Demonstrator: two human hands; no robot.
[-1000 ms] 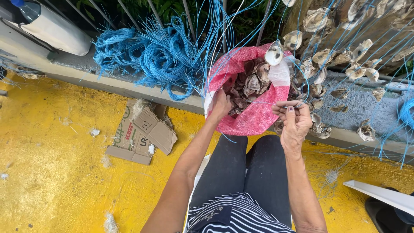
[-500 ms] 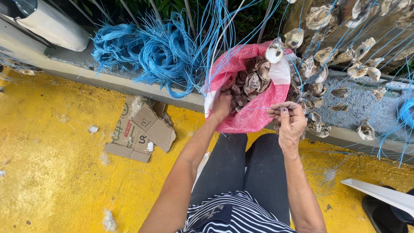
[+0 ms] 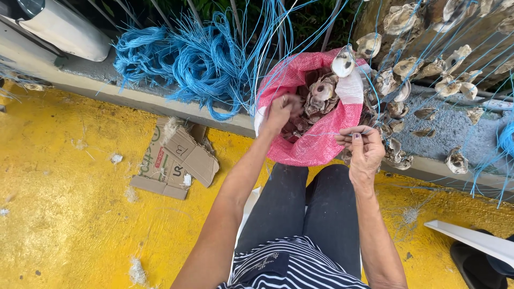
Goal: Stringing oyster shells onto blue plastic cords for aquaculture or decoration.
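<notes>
Inside the sack point(image 3: 316, 144), my left hand point(image 3: 281, 109) closes on shells point(image 3: 321, 93) (edges may cut); right hand point(image 3: 364, 147) pinches cord point(image 3: 350, 135), which could slip.

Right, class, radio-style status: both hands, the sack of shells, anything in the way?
Left hand inside pink mesh sack, among the shells. Right hand pinching blue cord beside sack. Hanging blue strands cross the sack mouth.
</notes>
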